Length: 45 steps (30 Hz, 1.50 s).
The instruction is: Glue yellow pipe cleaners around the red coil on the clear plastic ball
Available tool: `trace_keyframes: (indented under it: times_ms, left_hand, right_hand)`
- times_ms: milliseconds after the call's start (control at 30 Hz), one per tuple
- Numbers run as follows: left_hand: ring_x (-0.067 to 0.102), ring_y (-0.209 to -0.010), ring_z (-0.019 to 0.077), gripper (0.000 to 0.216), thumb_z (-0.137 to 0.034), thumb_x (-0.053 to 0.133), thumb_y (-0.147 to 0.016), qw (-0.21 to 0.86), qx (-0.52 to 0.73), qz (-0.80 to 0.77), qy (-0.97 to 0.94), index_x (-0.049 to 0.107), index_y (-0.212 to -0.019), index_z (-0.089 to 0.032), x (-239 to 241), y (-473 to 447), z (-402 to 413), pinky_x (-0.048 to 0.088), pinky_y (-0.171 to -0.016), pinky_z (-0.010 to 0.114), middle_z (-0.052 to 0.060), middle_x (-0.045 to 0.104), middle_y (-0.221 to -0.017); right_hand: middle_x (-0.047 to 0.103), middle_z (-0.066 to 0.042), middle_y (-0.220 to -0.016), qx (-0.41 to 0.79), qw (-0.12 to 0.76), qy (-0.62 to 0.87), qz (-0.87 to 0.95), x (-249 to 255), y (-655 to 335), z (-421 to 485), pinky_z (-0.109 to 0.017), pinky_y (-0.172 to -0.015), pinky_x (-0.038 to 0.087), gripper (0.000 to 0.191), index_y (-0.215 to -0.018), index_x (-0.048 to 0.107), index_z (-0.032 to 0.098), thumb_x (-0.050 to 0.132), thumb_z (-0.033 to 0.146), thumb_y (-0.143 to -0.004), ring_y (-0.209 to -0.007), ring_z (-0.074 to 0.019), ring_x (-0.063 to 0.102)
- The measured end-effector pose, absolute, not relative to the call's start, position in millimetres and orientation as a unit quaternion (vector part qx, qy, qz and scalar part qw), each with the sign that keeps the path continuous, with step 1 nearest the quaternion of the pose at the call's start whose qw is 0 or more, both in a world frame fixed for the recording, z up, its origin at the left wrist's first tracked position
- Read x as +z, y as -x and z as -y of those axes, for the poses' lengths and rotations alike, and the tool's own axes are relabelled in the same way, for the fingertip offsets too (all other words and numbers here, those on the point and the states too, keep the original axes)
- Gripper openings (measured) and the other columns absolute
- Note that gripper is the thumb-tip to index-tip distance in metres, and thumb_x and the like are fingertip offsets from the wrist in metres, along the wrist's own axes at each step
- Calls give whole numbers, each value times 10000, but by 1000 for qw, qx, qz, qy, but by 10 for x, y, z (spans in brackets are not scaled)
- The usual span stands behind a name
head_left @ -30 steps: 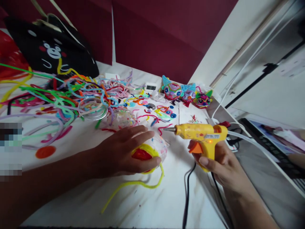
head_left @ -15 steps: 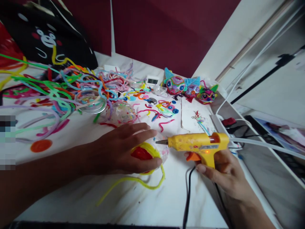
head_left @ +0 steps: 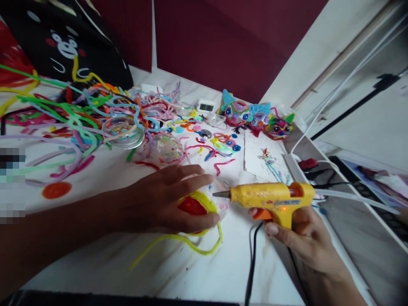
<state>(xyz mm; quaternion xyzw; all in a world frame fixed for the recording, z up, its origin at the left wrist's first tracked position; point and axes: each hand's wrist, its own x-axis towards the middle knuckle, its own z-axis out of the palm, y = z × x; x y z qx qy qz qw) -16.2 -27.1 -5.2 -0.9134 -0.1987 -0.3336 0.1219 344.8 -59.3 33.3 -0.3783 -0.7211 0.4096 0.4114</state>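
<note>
My left hand [head_left: 172, 199] is curled over a rounded craft piece with a red patch [head_left: 192, 206] ringed in yellow pipe cleaner, its fingers and thumb on either side. Part of the piece is hidden under the palm. A loose yellow pipe cleaner tail [head_left: 178, 239] curves out across the table below it. My right hand [head_left: 307, 233] grips a yellow hot glue gun [head_left: 267, 194] by its handle, a finger at the orange trigger [head_left: 263, 213]. The metal nozzle points left, close above the yellow ring. A small orange light glows on the gun's body.
Tangled pipe cleaners [head_left: 79, 114] and a black bag [head_left: 63, 46] fill the left and back. Behind my left hand lies a clear dome [head_left: 165, 148]. Decorated animal heads [head_left: 236, 114] stand near a small digital clock [head_left: 206, 105]. The gun's black cord [head_left: 253, 263] hangs toward the front.
The glue gun has shifted slightly right and down, its nozzle still close to the yellow ring. My left hand keeps its hold on the craft piece. The whole view has moved a little.
</note>
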Motion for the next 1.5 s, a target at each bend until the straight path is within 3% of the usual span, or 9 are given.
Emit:
trace_keyframes:
  times_ms: [267, 400, 633, 800, 933, 1133, 1500]
  left_hand:
    - [632, -1529, 360, 562, -215, 915, -974, 124, -340, 189, 913, 730, -1449, -454, -58, 164, 250, 597, -1296, 519, 83, 561, -1687]
    - [596, -1545, 331, 519, -269, 853, -1038, 146, -353, 157, 911, 682, -1502, -427, -46, 157, 198, 623, -1259, 503, 103, 570, -1616]
    - [586, -1557, 326, 572, -294, 945, -972, 144, -334, 182, 914, 688, -1467, -420, -21, 146, 243, 585, -1300, 482, 90, 545, -1644]
    - [556, -1566, 319, 493, -249, 852, -1068, 143, -339, 169, 914, 665, -1508, -370, 2, 142, 238, 599, -1261, 495, 124, 512, -1634]
    - [536, -1541, 330, 475, -270, 827, -1086, 156, -327, 160, 918, 643, -1510, -378, 31, 141, 215, 647, -1195, 521, 139, 488, -1599]
    - [474, -1595, 317, 453, -298, 817, -1100, 148, -323, 161, 921, 644, -1505, -403, 26, 151, 224, 642, -1219, 523, 137, 472, -1602]
    - [543, -1546, 312, 547, -352, 915, -993, 153, -328, 154, 919, 675, -1480, -416, 28, 137, 206, 694, -1172, 494, 110, 478, -1584]
  right_hand:
    - [899, -69, -989, 417, 415, 390, 709, 305, -3454, 633, -335, -794, 771, 111, -1163, 904, 344, 843, 409, -1097, -903, -274, 900]
    - [877, -65, -977, 432, 377, 393, 719, 307, -3527, 623, -343, -818, 763, 100, -1178, 894, 331, 839, 361, -1100, -931, -272, 889]
    - [912, -59, -1195, 464, 355, 382, 716, 292, -3638, 633, -302, -880, 746, 217, -1288, 851, 363, 800, 236, -1119, -1043, -256, 897]
    - [911, -45, -1193, 448, 357, 382, 726, 267, -3610, 661, -298, -871, 748, 228, -1282, 848, 376, 783, 222, -1128, -1025, -249, 895]
    - [903, -37, -1152, 427, 368, 388, 729, 266, -3604, 655, -289, -832, 752, 223, -1284, 847, 377, 785, 232, -1126, -968, -237, 887]
    - [910, -53, -1154, 402, 353, 391, 749, 312, -3644, 624, -321, -858, 769, 194, -1216, 866, 353, 820, 208, -1095, -1007, -266, 899]
    - [896, -31, -1239, 414, 340, 387, 750, 282, -3658, 666, -321, -887, 764, 245, -1285, 807, 384, 772, 196, -1132, -1049, -248, 893]
